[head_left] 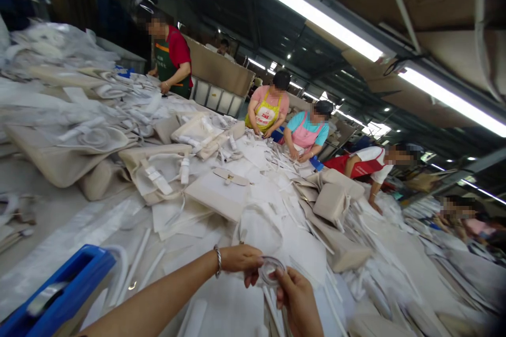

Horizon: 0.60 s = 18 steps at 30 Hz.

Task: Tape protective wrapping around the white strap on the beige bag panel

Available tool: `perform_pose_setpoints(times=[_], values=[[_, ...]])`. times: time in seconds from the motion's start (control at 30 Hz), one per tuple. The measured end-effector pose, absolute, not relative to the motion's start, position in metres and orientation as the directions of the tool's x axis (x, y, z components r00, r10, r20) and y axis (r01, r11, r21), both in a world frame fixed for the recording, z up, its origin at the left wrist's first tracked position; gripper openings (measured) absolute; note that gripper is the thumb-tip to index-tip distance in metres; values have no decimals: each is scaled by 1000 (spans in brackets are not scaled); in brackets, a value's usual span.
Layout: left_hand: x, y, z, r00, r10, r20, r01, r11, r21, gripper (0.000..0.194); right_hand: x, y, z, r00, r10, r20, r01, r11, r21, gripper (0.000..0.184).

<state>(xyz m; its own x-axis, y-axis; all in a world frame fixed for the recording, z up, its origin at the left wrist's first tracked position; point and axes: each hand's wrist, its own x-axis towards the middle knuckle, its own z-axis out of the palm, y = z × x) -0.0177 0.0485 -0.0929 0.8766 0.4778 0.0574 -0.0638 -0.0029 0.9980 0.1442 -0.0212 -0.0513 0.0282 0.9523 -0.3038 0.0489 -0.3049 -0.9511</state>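
The fingers (pixel 253 273) of the left hand (pixel 242 260) are pinched closed on the left rim of a clear tape roll (pixel 270 270), while the fingers (pixel 281 276) of the right hand (pixel 298 303) close on its lower right edge, so the ring sits upright between the two hands, just above the counter (pixel 51 210). A metal bracelet (pixel 218 261) circles the left wrist. Directly beyond the roll lies a white dust bag (pixel 272 237), and farther out a beige handbag (pixel 219 192) with a flap rests among paper-wrapped straps. At the near left corner stands a blue tape dispenser (pixel 59 289). More beige bags and clear plastic wrappings pile up along the left side. Across the counter four other people in aprons bend over the same kind of goods, well apart from the wearer's hands.
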Motion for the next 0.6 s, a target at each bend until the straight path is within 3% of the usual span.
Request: perform_pose_setpoints(times=[0.23,0.3,0.4,0.5,0.6], values=[[-13,39,-105,673,721,164,-290,53,956,40,114,-6,-68,256,935,-246,-172,-206,-963,26],[-11,34,-106,587,802,113,-237,37,971,37,103,-8,-75,318,921,-224,-173,-176,-969,26],[-15,32,-107,522,851,52,4,-63,998,36,99,-16,-83,351,911,-217,-139,-178,-974,25],[-25,40,-109,584,812,30,268,-227,936,31,115,-17,-83,112,930,-349,38,-355,-934,30],[-32,46,-107,702,712,19,393,-410,823,28,139,-8,-74,-109,903,-416,379,-349,-857,35]])
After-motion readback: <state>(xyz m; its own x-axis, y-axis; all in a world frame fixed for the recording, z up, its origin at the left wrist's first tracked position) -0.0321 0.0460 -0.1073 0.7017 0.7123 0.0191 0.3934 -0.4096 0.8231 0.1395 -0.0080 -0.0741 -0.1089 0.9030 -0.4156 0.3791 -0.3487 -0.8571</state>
